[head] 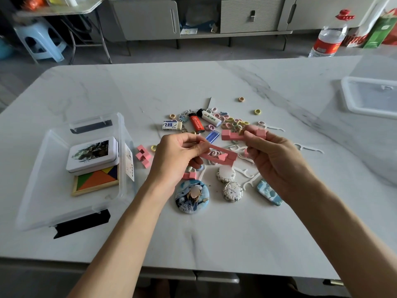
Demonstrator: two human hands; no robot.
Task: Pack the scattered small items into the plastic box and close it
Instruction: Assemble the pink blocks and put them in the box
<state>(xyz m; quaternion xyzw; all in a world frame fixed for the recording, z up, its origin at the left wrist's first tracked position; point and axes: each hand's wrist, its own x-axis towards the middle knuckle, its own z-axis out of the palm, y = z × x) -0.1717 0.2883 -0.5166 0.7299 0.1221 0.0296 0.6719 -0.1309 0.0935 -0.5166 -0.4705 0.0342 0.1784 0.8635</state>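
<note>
plastic box (30, 186) open at left edge; my left hand (174, 162) pinches long pink block (217, 149), right hand (277, 162) notched pink block (232, 136), likely to join them.

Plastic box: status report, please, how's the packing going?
Left hand grips long pink block, right hand notched pink block. Plastic box open, tin and tangram inside. Small items scattered; nothing blocks the box.

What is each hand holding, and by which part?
Left hand grips a long pink block piece by its left end; right hand pinches a notched pink bar near its right end.
</note>
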